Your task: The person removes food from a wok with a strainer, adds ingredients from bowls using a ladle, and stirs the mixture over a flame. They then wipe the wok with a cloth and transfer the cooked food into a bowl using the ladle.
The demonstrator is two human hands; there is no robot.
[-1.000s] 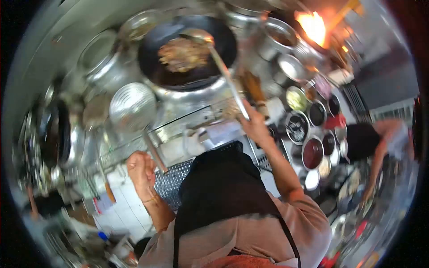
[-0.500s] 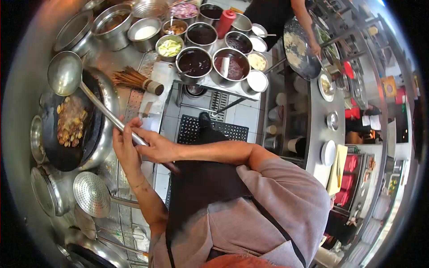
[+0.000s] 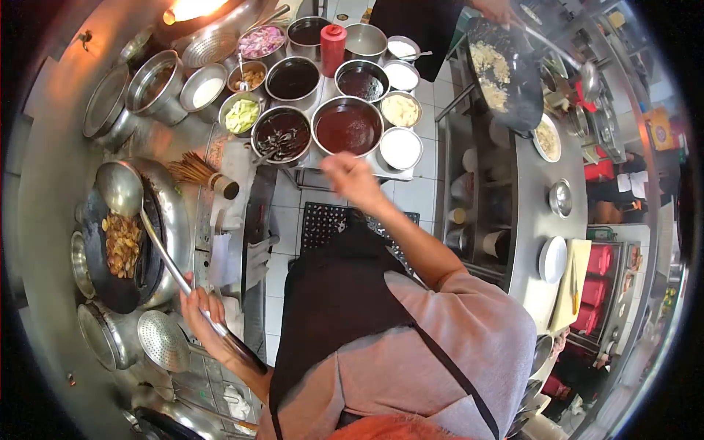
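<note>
My left hand [image 3: 203, 315] is wrapped round the handle of a long metal ladle [image 3: 121, 189]. The ladle's bowl hangs over the upper part of a black wok [image 3: 117, 291], above a heap of browned food pieces [image 3: 122, 246]. My right hand [image 3: 352, 180] is over the near edge of a pot of dark red sauce [image 3: 346, 126]; its fingers look curled and partly blurred, and whether they hold anything is not clear. Just left of that pot is one of dark sauce with glossy streaks [image 3: 281, 136].
Bowls of chopped green vegetable [image 3: 242, 115] and purple onion [image 3: 262, 42] stand near a red bottle [image 3: 333, 50]. A bundled brush [image 3: 205, 176] lies beside the stove. A co-worker's hand [image 3: 495, 9] is near another wok [image 3: 524, 99]. Flames [image 3: 194, 9] rise at top left.
The view has turned toward the sauce pots. The ladle, earlier in my right hand and then near both hands, is now in my left hand. My right hand has moved over the pots.
</note>
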